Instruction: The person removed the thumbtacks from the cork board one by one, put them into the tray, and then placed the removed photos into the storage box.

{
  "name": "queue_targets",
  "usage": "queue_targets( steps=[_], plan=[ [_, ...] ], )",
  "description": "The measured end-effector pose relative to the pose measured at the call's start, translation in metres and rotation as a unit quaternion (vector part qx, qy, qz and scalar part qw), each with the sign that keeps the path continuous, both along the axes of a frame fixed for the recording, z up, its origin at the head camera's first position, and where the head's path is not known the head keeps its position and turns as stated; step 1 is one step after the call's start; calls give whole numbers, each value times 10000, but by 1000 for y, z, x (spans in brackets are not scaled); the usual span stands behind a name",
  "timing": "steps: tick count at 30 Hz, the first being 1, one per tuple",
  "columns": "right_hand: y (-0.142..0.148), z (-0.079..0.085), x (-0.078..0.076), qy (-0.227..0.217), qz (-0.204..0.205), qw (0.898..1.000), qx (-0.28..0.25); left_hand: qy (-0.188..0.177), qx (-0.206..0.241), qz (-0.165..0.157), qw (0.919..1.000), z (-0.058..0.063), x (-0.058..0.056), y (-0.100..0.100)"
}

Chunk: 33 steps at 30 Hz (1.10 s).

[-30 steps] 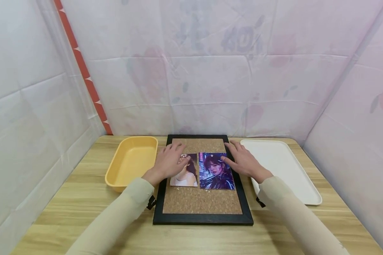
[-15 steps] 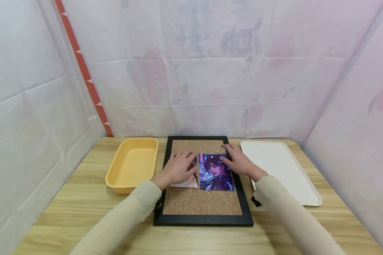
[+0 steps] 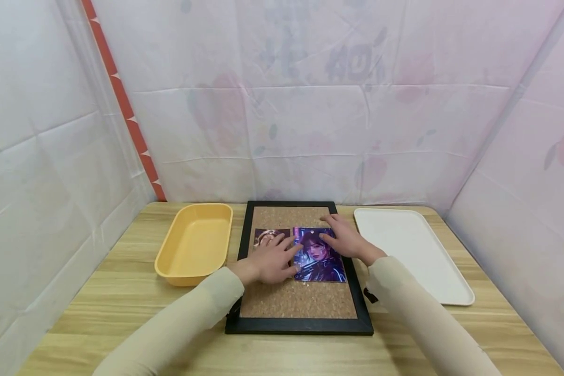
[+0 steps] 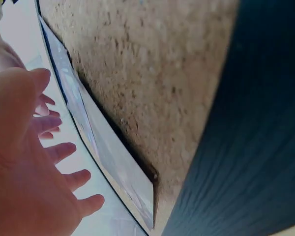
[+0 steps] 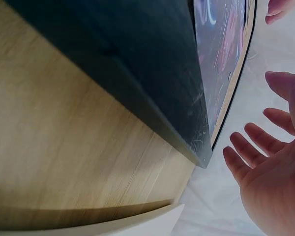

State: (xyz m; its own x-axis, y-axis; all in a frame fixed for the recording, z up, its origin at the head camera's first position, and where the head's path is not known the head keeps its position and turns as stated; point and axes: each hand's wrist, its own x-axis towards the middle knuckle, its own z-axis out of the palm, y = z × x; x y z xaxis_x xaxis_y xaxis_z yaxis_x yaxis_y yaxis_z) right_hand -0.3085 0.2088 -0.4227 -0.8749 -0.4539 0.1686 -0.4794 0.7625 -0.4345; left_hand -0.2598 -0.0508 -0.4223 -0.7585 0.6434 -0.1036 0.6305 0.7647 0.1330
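A cork board [image 3: 301, 303] in a black frame [image 3: 298, 326] lies flat on the table. Two picture cards are on it side by side: a portrait photo [image 3: 265, 236] at left and a purple-blue illustrated card [image 3: 323, 265] at right, with a small pale dot near its top. My left hand [image 3: 273, 260], fingers spread, hovers over the portrait and hides most of it; the left wrist view [image 4: 34, 157] shows a gap between palm and card. Above the right card's upper right edge is my right hand [image 3: 347, 237], fingers loosely extended. Neither hand holds anything.
A yellow plastic tray [image 3: 195, 245] stands left of the board. To the right lies a shallow white tray [image 3: 411, 256], close to the frame. Behind the wooden table [image 3: 98, 313] hangs a pale printed cloth [image 3: 305, 120], with more cloth along both sides.
My left hand has moved right and toward the table's front, across the portrait, uncovering its top. My right hand has shifted slightly left over the illustrated card. The cards and trays stay put.
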Motion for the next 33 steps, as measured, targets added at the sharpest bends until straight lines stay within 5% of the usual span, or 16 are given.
queue_targets(
  steps=[13, 33],
  plan=[
    [-6, -3, -8, -31, 170, 9996, 241, -401, -252, -119, 9988, -1, 5, 8],
    [-17, 2, -25, -330, 330, 9969, 631, -399, -688, -110, 9968, -6, 6, 12]
  ],
)
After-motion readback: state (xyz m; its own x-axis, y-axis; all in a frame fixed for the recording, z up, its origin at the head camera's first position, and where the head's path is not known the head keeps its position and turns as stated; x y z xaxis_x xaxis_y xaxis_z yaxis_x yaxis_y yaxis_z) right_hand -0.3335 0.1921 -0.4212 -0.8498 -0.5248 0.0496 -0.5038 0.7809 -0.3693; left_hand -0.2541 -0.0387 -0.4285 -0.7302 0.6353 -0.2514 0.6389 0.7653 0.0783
